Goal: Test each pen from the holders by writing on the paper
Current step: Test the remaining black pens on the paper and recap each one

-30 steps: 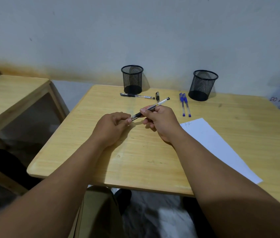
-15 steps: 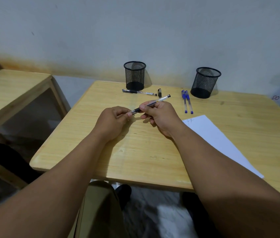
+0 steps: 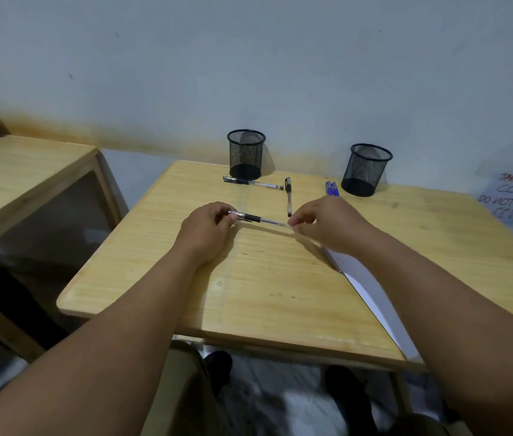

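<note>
two hands over the wooden table (image 3: pixel 248 294): left hand (image 3: pixel 206 229) pinches a pen (image 3: pixel 256 219); right hand (image 3: pixel 327 223), fingers curled, grip unclear.

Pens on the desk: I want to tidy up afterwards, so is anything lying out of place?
Yes. Two black pens and two blue pens lie loose on the table, outside both mesh holders.

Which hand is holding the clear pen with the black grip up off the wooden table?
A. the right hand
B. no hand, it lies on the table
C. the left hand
C: the left hand pinches one end of the clear pen with the black grip, while the right hand only has fingertips near its other end.
</note>
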